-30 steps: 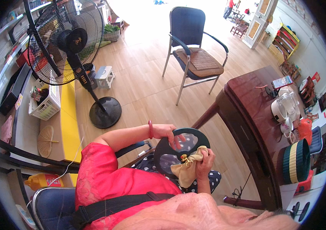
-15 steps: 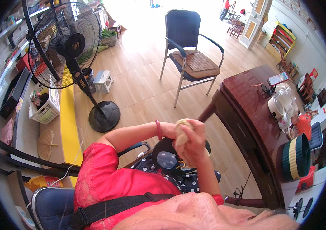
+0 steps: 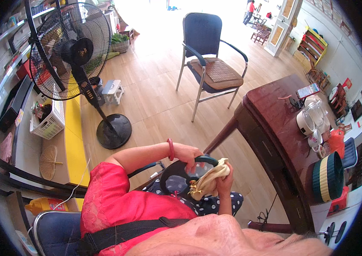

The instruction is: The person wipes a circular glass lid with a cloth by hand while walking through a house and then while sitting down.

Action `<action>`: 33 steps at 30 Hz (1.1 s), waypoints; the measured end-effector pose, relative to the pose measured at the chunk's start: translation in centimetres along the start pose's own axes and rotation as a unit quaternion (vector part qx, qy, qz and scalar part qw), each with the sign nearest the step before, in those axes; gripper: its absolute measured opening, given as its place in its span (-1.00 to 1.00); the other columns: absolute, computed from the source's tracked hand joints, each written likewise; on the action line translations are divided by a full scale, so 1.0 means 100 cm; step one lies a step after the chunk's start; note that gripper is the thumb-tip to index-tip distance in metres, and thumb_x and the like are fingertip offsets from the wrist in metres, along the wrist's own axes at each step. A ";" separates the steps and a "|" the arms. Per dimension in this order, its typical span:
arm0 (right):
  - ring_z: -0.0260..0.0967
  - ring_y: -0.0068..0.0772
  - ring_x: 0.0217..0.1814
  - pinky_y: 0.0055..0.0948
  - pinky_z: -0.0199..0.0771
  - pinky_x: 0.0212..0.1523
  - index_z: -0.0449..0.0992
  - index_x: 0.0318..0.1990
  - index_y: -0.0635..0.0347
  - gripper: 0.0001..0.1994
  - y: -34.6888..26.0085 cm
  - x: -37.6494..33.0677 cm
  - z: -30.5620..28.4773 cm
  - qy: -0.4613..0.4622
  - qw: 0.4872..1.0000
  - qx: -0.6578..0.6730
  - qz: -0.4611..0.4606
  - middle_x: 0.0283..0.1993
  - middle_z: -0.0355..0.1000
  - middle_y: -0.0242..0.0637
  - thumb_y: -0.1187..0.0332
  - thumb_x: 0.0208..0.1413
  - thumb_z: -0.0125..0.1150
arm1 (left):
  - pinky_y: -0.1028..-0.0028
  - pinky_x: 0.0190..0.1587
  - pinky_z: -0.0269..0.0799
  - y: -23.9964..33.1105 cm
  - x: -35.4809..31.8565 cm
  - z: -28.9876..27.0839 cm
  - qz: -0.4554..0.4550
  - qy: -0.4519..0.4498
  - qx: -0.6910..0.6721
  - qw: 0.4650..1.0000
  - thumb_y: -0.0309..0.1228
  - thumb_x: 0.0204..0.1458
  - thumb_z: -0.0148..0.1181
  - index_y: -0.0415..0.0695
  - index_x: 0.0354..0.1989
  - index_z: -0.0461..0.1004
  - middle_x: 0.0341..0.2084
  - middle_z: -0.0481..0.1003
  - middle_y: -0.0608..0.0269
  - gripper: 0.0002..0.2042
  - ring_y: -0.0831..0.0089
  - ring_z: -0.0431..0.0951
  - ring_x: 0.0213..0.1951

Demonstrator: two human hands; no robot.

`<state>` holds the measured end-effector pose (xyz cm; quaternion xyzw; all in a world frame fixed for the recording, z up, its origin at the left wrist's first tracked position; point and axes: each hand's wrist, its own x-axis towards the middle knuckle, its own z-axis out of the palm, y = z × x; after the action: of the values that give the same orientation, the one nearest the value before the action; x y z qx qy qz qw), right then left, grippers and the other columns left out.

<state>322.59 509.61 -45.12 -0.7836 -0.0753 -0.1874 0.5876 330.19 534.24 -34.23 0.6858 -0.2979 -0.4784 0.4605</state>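
Observation:
A dark round piece [image 3: 169, 182] with clear, window-like areas and a gold-coloured ornament [image 3: 193, 187] near its middle rests tilted over my lap; its exact kind is unclear. My left hand [image 3: 188, 156], with a red bangle at the wrist, grips its far rim, fingers bent over the edge. Bunched in my right hand [image 3: 225, 178] is a cream cloth [image 3: 209, 181], which hangs across the right side of the round piece and hides part of it. Polka-dot fabric [image 3: 230, 202] covers my lap underneath.
To the right stands a dark red table [image 3: 270, 102] holding a phone [image 3: 308, 91], a glass jug [image 3: 315, 113], cups and a green-and-cream basket [image 3: 328, 176]. A chair [image 3: 215, 70] is ahead. A floor fan [image 3: 80, 51] and shelves with a white basket [image 3: 48, 121] are at left.
My hands have parted from a clasp around the cloth. The left has gone to the round piece's rim, the right has lowered with the cloth onto it, and the piece has tilted.

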 end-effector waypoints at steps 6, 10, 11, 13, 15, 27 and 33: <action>0.40 0.03 -0.15 -0.16 0.46 -0.23 0.37 -0.08 -0.03 -0.54 -0.108 0.041 0.008 -0.152 0.946 -0.188 -0.217 -0.11 0.37 -0.09 0.41 -0.25 0.33 | 0.47 -0.48 0.42 -0.035 0.049 0.010 0.118 -0.028 0.073 0.990 -0.63 -0.44 0.15 -0.28 -0.24 0.41 -0.50 0.52 0.18 -0.59 0.47 0.51 -0.44; 0.43 -0.15 -0.14 -0.28 0.46 -0.18 0.38 -0.07 0.00 -0.57 -0.061 0.039 -0.005 -0.068 0.980 -0.110 -0.151 -0.12 0.40 -0.16 0.45 -0.16 0.32 | 0.50 -0.34 0.43 -0.020 0.022 0.017 0.095 0.032 0.025 0.995 -0.62 -0.39 0.18 -0.25 -0.17 0.42 -0.38 0.53 0.23 -0.56 0.51 0.49 -0.33; 0.43 -0.20 -0.13 -0.31 0.45 -0.15 0.38 -0.06 0.03 -0.58 -0.039 0.034 -0.013 -0.023 0.990 -0.086 -0.106 -0.11 0.41 -0.18 0.45 -0.14 0.32 | 0.55 -0.20 0.42 -0.024 0.013 0.027 0.135 0.025 -0.120 0.983 -0.61 -0.34 0.19 -0.23 -0.06 0.39 -0.26 0.53 0.24 -0.50 0.52 0.48 -0.20; 0.41 -0.28 -0.09 -0.36 0.42 -0.09 0.37 -0.04 0.10 -0.60 -0.002 0.028 -0.025 0.074 0.997 -0.006 -0.019 -0.08 0.41 -0.21 0.43 -0.09 0.32 | 0.47 0.01 0.37 -0.036 0.004 0.034 0.103 0.047 -0.150 0.982 -0.65 -0.21 0.18 -0.23 0.12 0.28 -0.05 0.46 0.16 -0.42 0.45 0.46 -0.05; 0.38 -0.34 -0.05 -0.38 0.38 -0.02 0.36 -0.02 0.18 -0.61 0.024 0.024 -0.030 0.171 0.977 0.110 0.058 -0.05 0.40 -0.24 0.38 -0.03 0.30 | 0.40 0.11 0.32 -0.039 -0.002 0.040 0.129 0.090 -0.219 0.963 -0.66 -0.12 0.19 -0.23 0.19 0.22 0.07 0.39 0.13 -0.40 0.40 0.44 0.02; 0.28 -0.06 0.05 -0.22 0.28 0.08 0.36 -0.02 0.06 -0.48 -0.044 0.031 0.018 0.048 0.978 -0.088 -0.181 0.04 0.26 -0.08 0.33 -0.21 0.40 | 0.42 -0.02 0.43 -0.019 -0.023 0.029 0.027 0.102 -0.101 0.989 -0.67 -0.22 0.16 -0.22 0.10 0.30 -0.05 0.46 0.16 -0.44 0.47 0.47 -0.09; 0.31 0.00 0.00 -0.16 0.33 0.02 0.36 -0.08 0.06 -0.52 -0.101 0.061 0.039 -0.152 0.890 -0.232 -0.363 -0.06 0.36 -0.11 0.39 -0.24 0.40 | 0.46 0.00 0.38 -0.020 -0.011 0.023 0.108 0.145 -0.033 0.983 -0.69 -0.29 0.19 -0.20 0.05 0.33 -0.22 0.50 0.27 -0.43 0.53 0.45 -0.13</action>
<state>325.63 515.74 -34.69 -0.8345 -0.3974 -0.2778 0.2619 327.64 535.15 -35.91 0.6963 -0.2846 -0.3304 0.5701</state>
